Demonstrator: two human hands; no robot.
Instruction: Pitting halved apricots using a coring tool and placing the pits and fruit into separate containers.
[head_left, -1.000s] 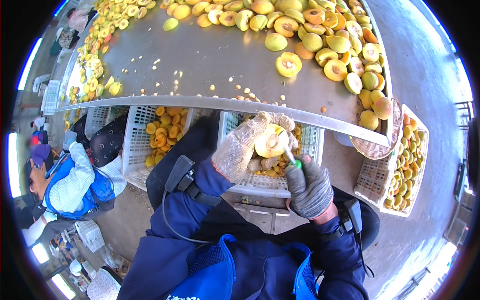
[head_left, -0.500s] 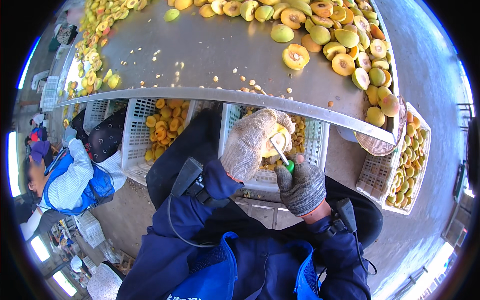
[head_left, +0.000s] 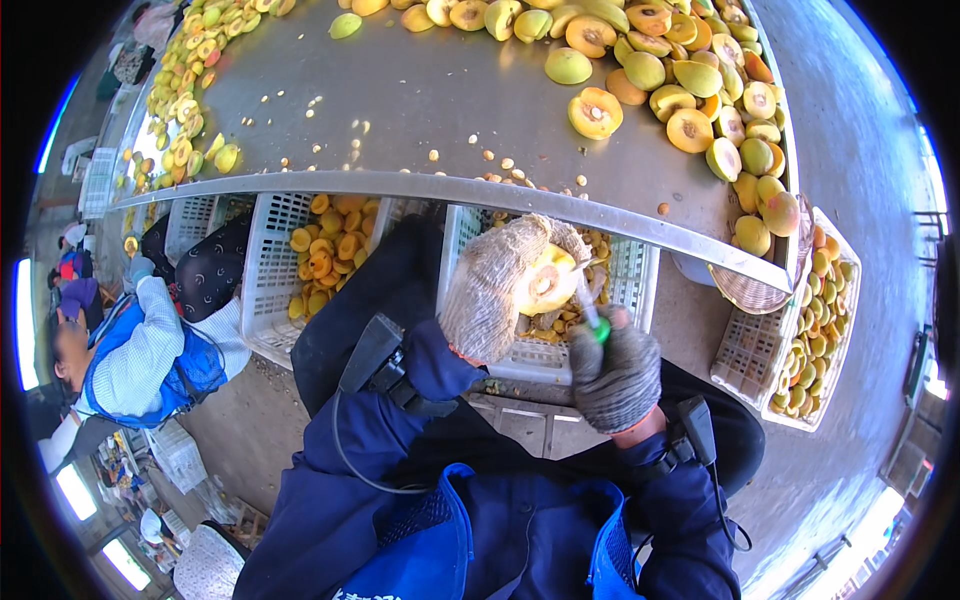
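Note:
My left hand (head_left: 495,290), in a pale knitted glove, grips a halved yellow fruit (head_left: 548,283) with its cut face turned toward me. My right hand (head_left: 612,368), in a grey knitted glove, is closed on a small pitting tool with a green handle (head_left: 597,327); its metal tip reaches into the fruit's centre. Both hands hover above a white plastic crate (head_left: 640,275) holding cut fruit pieces, just below the edge of the steel table (head_left: 420,110).
Halved and whole yellow-green fruits (head_left: 690,90) pile on the table's right side, with loose pits (head_left: 500,165) scattered near its edge. A second white crate (head_left: 265,270) of fruit halves stands left. Another crate (head_left: 820,330) and a wicker basket (head_left: 755,290) sit right. A person in blue (head_left: 140,350) works at left.
Both hands stayed together over the crate. The tool's tip has worked deeper into the fruit's centre, and the fruit has turned slightly in my left hand.

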